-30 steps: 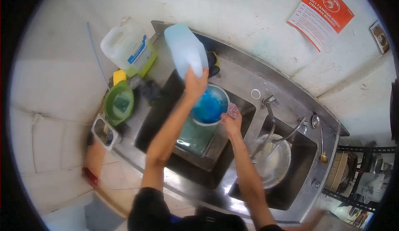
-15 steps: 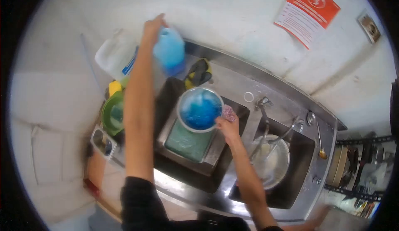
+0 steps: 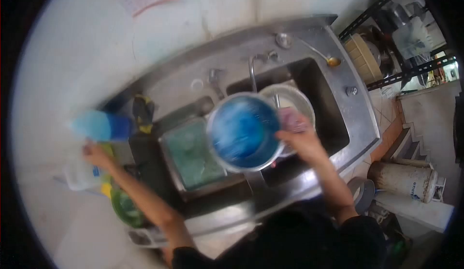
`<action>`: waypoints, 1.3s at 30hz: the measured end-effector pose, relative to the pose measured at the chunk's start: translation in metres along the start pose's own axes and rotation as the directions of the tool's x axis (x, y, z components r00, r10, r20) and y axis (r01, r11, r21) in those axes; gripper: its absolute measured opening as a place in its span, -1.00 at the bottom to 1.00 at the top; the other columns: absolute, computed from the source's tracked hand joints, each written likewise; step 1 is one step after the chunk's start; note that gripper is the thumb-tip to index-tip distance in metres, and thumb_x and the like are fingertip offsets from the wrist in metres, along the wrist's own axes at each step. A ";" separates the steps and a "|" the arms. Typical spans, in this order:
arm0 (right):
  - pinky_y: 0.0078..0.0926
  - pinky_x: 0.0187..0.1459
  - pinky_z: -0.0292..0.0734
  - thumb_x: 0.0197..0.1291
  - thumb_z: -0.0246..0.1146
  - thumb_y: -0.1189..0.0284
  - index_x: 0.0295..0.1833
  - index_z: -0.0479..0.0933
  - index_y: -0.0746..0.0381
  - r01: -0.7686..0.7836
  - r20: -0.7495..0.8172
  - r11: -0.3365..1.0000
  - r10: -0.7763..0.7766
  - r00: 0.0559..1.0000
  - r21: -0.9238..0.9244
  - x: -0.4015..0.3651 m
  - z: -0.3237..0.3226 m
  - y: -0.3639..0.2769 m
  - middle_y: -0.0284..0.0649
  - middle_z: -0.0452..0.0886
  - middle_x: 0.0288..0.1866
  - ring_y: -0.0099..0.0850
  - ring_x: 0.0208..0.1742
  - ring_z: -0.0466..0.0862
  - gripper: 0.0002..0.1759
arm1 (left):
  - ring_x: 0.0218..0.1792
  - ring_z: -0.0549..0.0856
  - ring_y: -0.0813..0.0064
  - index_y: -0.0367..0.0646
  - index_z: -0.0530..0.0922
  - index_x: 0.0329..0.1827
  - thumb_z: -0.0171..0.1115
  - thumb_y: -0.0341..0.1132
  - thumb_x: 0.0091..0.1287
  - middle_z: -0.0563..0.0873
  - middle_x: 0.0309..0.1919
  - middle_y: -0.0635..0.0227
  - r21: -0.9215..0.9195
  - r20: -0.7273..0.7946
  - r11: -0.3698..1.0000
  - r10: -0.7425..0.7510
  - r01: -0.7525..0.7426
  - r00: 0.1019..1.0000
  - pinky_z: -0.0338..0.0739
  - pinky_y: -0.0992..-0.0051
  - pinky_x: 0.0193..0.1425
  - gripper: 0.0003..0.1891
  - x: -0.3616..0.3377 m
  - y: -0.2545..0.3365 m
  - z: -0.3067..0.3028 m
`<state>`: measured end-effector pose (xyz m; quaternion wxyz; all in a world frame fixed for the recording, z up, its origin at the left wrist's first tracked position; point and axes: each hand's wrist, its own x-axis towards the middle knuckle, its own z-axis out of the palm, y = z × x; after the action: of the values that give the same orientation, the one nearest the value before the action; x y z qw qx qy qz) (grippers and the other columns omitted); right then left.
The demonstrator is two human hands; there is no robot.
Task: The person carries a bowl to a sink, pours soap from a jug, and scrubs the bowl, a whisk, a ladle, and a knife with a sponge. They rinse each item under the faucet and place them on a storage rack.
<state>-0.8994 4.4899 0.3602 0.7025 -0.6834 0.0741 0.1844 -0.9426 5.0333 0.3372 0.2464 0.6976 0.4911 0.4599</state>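
Observation:
A metal pot (image 3: 244, 165) with blue, foamy contents hangs over the divider between two sinks. My right hand (image 3: 302, 141) grips its right rim and also has a pink scrubber (image 3: 291, 119) against it. At the far left, my left hand (image 3: 96, 154) is beside the pale end of a blue bottle (image 3: 104, 125); blur hides whether its fingers hold the bottle. Left of the pot, a tray with greenish water (image 3: 188, 155) sits in the left sink. Partly behind the pot, a large round basin (image 3: 302, 102) stands in the right sink.
Black-and-yellow gloves (image 3: 143, 113) lie behind the left sink. A green bowl (image 3: 124, 206) and a white jug (image 3: 79, 174) are at the left. A faucet (image 3: 252, 73) rises over the right sink. A ladle (image 3: 332, 62) lies at the back right, near a shelf rack (image 3: 377, 10).
The view has swung to the right and tilted. The pot in my right hand has moved right, from over the tray towards the right sink. My left hand has shifted lower along the bottle.

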 end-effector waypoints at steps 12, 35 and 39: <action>-0.70 -0.48 0.47 -0.07 0.12 0.77 0.05 0.45 0.28 -0.049 -0.333 0.989 0.000 0.943 -0.139 -0.022 -0.207 0.106 -0.35 0.57 -0.26 -0.59 -0.42 0.55 -0.52 | -0.15 0.60 0.40 -0.28 0.47 -0.04 0.32 -0.38 0.17 0.60 -0.17 0.21 -0.500 0.510 0.864 0.354 -0.065 0.784 0.48 0.42 -0.06 -0.67 -0.435 0.098 0.000; -0.55 -0.32 0.51 -0.07 0.24 0.69 0.24 0.29 0.39 -0.165 -0.141 0.982 0.177 0.974 0.093 0.088 -0.166 0.171 -0.16 0.54 0.00 -0.46 -0.17 0.57 -0.35 | -0.26 0.73 0.23 -0.25 0.51 -0.23 0.38 -0.42 0.05 0.70 -0.41 0.07 -0.307 0.884 0.951 0.292 -0.017 0.365 0.58 0.33 -0.18 -0.74 -0.474 0.175 0.096; -0.52 -0.22 0.53 -0.06 0.22 0.70 0.36 0.12 0.44 -0.159 -0.124 0.981 0.173 0.977 0.114 0.093 -0.172 0.179 -0.09 0.43 0.21 -0.41 0.01 0.55 -0.21 | -0.33 0.73 0.37 -0.23 0.52 -0.26 0.37 -0.45 0.05 0.71 -0.41 0.22 -0.403 0.884 0.913 0.368 0.070 0.287 0.58 0.44 -0.23 -0.77 -0.490 0.181 0.090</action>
<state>-0.8523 4.3346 0.1508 0.7124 -0.6484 0.1873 0.1922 -0.8261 4.5249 0.2444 0.5677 0.8164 0.0858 0.0626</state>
